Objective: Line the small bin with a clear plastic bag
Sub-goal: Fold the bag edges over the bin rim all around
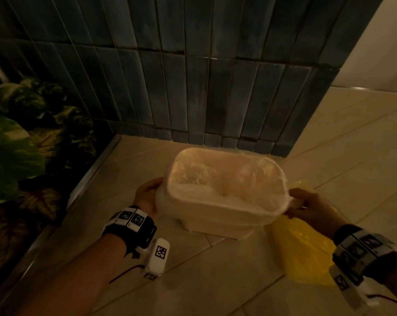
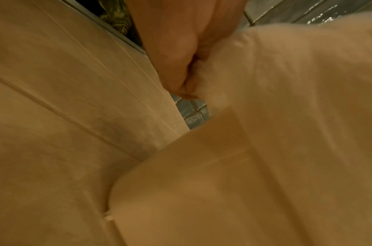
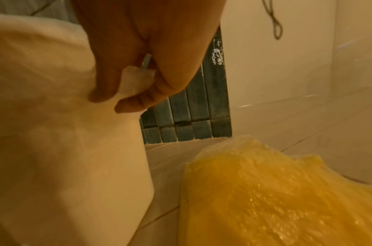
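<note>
The small bin (image 1: 215, 215) stands on the floor (image 1: 193, 281) near the tiled wall, clear bag (image 1: 227, 183) folded over its rim. Left hand (image 1: 147, 197) and right hand (image 1: 307, 208) each pinch the bag's edge (yellow bag (image 1: 302, 254) just right).

Dim, warm yellowish light, dark vignetted corners, soft motion blur in both wrist views, wide-angle bending at edges.

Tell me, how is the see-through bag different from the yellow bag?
The clear bag is see-through and whitish; the yellow bag is bright yellow. The clear bag sits inside the small bin, folded over its rim; the yellow bag lies on the floor beside it. Both hands pinch the clear bag; neither holds the yellow one. Both look like crinkly plastic.
</note>
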### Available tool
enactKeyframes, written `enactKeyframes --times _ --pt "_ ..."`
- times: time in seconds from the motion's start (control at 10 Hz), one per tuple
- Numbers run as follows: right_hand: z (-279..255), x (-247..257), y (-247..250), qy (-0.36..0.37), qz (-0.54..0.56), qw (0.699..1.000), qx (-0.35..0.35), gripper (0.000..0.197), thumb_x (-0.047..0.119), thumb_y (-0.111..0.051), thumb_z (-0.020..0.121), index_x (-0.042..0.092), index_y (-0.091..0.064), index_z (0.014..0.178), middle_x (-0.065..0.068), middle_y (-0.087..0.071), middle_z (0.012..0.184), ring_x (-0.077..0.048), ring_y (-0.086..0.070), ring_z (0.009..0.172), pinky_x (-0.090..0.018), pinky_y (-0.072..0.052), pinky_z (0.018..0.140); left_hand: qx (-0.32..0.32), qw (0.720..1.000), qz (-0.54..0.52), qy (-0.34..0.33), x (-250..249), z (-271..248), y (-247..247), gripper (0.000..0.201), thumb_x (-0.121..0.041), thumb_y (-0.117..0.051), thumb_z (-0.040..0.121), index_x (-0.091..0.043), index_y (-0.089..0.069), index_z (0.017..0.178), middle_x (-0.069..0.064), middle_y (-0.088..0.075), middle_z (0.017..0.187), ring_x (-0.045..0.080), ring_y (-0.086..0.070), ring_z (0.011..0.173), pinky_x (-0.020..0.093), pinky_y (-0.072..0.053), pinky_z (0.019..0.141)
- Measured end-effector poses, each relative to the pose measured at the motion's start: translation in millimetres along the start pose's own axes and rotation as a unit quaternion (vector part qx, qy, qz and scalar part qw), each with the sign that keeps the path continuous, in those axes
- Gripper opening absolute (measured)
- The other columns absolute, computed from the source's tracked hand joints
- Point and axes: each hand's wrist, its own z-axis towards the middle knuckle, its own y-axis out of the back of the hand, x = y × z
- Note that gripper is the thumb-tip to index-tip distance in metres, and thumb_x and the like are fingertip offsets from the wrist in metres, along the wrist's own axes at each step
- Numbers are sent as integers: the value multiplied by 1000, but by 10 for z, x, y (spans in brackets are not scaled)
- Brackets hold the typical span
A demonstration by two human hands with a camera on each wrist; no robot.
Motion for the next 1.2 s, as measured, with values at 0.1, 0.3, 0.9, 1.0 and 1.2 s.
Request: enactKeyframes --times 0.1,0.3,0.9,1.0,1.2 --pt "80 -7 9 1 -23 1000 -19 29 0 -64 82 29 -65 78 6 -66 90 14 -59 67 -2 -45 63 -13 1000 -6 -14 -63 46 -68 16 3 -48 88 -4 -62 93 17 -61 100 32 -58 84 36 -49 73" --pt "234 -59 2 16 -100 995 -9 17 0 -63 83 13 -73 89 13 -63 96 -10 -60 86 -11 -39 69 11 995 100 11 -75 162 -213 47 -18 -49 91 -4 -43 135 21 -51 130 38 -51 118 48 -44 98" --pt "203 126 34 -143 337 930 41 53 19 -40 95 4 -63 49 -14 -66 78 -33 -60 74 -33 -52 71 77 988 114 71 -440 -10 55 29 -26 -47 87 -19 -61 62 2 -59 73 25 -53 74 33 -44 65" --pt "267 66 95 -119 231 956 133 66 52 -85 44 8 -71 91 0 -75 100 -13 -71 89 -17 -56 67 164 971 152 80 -518 -74 73 33 -6 -42 84 -19 -61 60 -1 -63 68 23 -55 75 34 -46 65" --pt "265 76 180 -25 -63 988 139 17 12 -61 87 22 -72 95 17 -57 116 -2 -56 103 -13 -42 81 213 942 259 7 -537 -93 52 51 11 -52 83 -26 -53 119 -2 -59 118 17 -61 97 21 -56 63"
